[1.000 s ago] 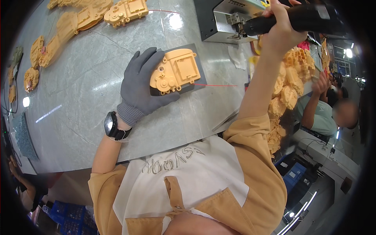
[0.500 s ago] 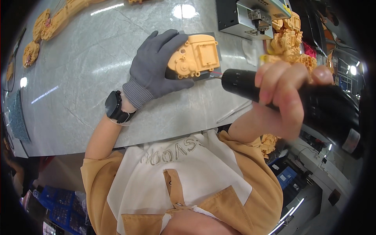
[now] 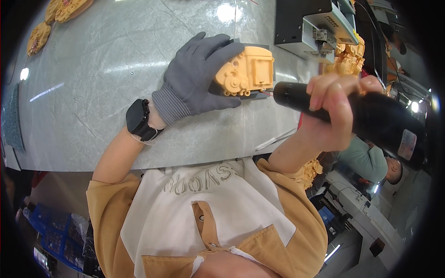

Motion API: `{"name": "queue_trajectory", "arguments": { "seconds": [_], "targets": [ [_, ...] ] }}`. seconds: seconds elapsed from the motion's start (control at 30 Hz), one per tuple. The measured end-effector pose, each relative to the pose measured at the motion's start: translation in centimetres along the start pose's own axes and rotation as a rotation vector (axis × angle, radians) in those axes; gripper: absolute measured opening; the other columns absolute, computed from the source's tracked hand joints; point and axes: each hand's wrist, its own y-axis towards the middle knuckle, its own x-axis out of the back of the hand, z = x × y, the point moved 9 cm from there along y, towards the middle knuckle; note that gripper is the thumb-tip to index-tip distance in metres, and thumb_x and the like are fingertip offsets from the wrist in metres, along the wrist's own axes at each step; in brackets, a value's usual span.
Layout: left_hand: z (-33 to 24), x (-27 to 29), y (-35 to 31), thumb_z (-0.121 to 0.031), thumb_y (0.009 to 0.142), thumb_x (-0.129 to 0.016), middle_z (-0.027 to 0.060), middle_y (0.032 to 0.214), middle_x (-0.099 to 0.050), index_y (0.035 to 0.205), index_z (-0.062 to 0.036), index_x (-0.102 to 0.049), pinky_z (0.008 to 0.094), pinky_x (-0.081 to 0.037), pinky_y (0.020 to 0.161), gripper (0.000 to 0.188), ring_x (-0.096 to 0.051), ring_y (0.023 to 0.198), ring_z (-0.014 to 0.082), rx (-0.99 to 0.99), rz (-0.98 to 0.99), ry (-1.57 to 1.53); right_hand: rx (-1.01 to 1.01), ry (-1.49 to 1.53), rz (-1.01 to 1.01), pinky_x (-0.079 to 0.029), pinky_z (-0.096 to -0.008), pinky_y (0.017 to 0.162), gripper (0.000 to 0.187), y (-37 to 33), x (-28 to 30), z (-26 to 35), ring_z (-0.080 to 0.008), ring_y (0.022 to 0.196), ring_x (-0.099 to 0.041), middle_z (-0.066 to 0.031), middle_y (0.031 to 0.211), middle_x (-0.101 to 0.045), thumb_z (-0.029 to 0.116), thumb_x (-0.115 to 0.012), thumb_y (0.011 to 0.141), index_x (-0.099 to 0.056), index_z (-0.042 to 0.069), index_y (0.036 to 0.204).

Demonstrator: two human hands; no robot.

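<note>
My gloved left hand (image 3: 199, 76) held the left side of an orange plastic housing (image 3: 252, 69) between thumb and fingers; the housing lay on a dark block (image 3: 254, 96) on the grey table (image 3: 92, 102). My bare right hand (image 3: 337, 99) was wrapped around a black power driver (image 3: 293, 98), its tip by the housing's lower right corner, contact unclear.

A blue-grey textured mat (image 3: 13, 121) lies at the left edge of the grey surface (image 3: 111, 97); a slim metal tool (image 3: 273, 141) rests near the surface's front edge. Past that edge, leftward, stand blue crates (image 3: 54, 237); beyond the right edge, a green-shirted person (image 3: 365, 160).
</note>
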Motion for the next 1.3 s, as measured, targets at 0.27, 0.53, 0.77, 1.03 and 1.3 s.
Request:
{"name": "queue_trajectory", "arguments": {
  "seconds": [0.27, 0.53, 0.77, 1.03, 1.3],
  "targets": [
    [0.4, -0.2, 0.0, -0.039, 0.051, -0.083, 0.0123, 0.126, -0.046, 0.129, -0.0155, -0.043, 0.0449, -0.032, 0.105, 0.091, -0.046, 0.116, 0.0298, 0.019, 0.009, -0.003, -0.042, -0.022, -0.014, -0.043, -0.0292, 0.043, 0.039, 0.0, -0.3, -0.8, -0.0149, 0.043, -0.045, -0.0089, 0.058, -0.051, -0.01, -0.056, 0.07, -0.037, 0.002, 0.103],
    [0.4, -0.4, 0.0, -0.042, 0.054, -0.08, 0.0127, 0.126, -0.046, 0.13, -0.0141, -0.043, 0.0466, -0.032, 0.105, 0.089, -0.046, 0.116, 0.0305, 0.014, 0.019, -0.024, -0.083, 0.07, 0.03, -0.042, -0.0307, 0.043, 0.038, -0.1, 0.5, -1.6, -0.0168, 0.043, -0.046, -0.0083, 0.057, -0.049, -0.01, -0.057, 0.071, -0.037, 0.003, 0.101],
    [0.6, -0.5, 0.4, -0.046, 0.057, -0.078, 0.0142, 0.127, -0.045, 0.128, -0.0111, -0.044, 0.0478, -0.031, 0.105, 0.086, -0.046, 0.116, 0.0321, 0.031, 0.056, 0.003, 0.118, 0.152, -0.157, -0.044, -0.0342, 0.05, 0.037, 1.8, 7.9, 2.8, -0.0172, 0.044, -0.045, -0.0055, 0.059, -0.045, -0.003, -0.049, 0.075, -0.044, 0.004, 0.111],
    [0.0, -0.4, 0.8, -0.044, 0.059, -0.077, 0.014, 0.124, -0.046, 0.129, -0.0146, -0.042, 0.0479, -0.031, 0.104, 0.083, -0.047, 0.114, 0.0295, 0.013, 0.042, -0.028, 0.133, -0.266, -0.428, -0.046, -0.0319, 0.049, 0.034, 8.2, 13.4, -2.2, -0.0177, 0.045, -0.05, -0.0117, 0.058, -0.053, -0.01, -0.061, 0.065, -0.047, -0.003, 0.095],
    [0.0, -0.3, 0.6, -0.043, 0.054, -0.079, 0.0138, 0.126, -0.046, 0.128, -0.011, -0.044, 0.0479, -0.031, 0.105, 0.088, -0.047, 0.115, 0.0315, 0.015, 0.045, -0.013, 0.004, 0.037, -0.186, -0.04, -0.0337, 0.052, 0.043, 0.9, 6.1, 1.9, -0.0152, 0.046, -0.044, -0.0029, 0.06, -0.043, -0.007, -0.051, 0.073, -0.039, 0.005, 0.112]
  ]
}}
